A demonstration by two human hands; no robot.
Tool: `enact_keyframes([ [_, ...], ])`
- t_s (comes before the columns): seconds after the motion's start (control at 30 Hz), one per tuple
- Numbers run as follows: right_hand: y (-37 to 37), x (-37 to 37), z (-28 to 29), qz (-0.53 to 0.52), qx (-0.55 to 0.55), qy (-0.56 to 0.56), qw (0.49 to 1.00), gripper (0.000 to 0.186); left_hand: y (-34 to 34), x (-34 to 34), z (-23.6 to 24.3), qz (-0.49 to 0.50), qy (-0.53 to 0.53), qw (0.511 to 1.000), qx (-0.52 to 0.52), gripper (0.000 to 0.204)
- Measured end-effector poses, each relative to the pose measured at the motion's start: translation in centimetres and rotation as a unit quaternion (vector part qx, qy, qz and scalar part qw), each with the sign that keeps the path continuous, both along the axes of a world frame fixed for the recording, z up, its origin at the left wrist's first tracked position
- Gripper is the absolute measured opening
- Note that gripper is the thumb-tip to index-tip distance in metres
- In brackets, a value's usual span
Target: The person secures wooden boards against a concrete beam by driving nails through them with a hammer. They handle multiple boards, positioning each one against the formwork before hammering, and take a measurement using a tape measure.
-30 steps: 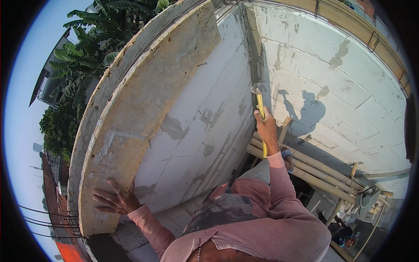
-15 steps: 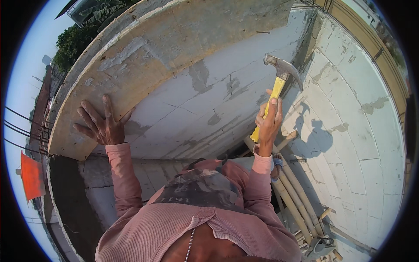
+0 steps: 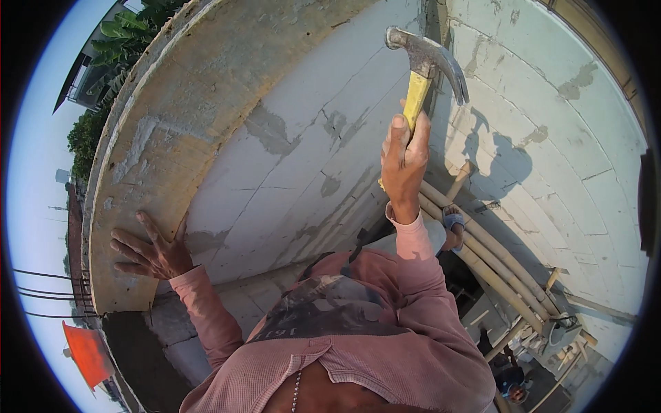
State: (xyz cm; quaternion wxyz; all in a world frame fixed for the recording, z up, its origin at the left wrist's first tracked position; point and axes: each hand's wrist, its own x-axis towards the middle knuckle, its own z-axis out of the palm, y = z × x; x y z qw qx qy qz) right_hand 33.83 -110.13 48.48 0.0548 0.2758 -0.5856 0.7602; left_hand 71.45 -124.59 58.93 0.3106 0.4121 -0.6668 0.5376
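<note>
My left hand lies with fingers spread on a long, mortar-stained board that runs along the top of a white block wall. My right hand is wrapped round the yellow handle of a claw hammer. The hammer is held up in the air, apart from the board, its steel head uppermost and the claw pointing right. A small nail sticks out near the board's lower edge, to the left of the hammer head.
Bamboo poles cross below on the right, with my sandalled foot on them. Another block wall rises at right. Thin steel bars and an orange object are at left. A person is far below.
The right hand has lifted the hammer higher and farther forward. My left hand remains spread on the board, while the whole view has shifted and turned.
</note>
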Motion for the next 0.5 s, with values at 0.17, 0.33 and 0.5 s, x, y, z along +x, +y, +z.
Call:
enact_keyframes([
  [0.17, 0.5, -1.2, 5.7, -0.115, -0.167, -0.014, 0.979, 0.048, -0.1, 0.0, 0.1, -0.002, -0.019, 1.000, -0.013, 0.097],
  [0.33, -5.3, -2.2, 1.9, -0.185, -0.129, 0.115, 0.968, 0.048, -0.7, -0.3, 0.3, 0.001, -0.015, 1.000, -0.015, 0.099],
  [0.5, -6.1, -1.6, 1.1, -0.047, 0.013, 0.107, 0.993, 0.050, -0.8, 1.0, -0.3, 0.029, -0.022, 0.999, 0.002, 0.104],
])
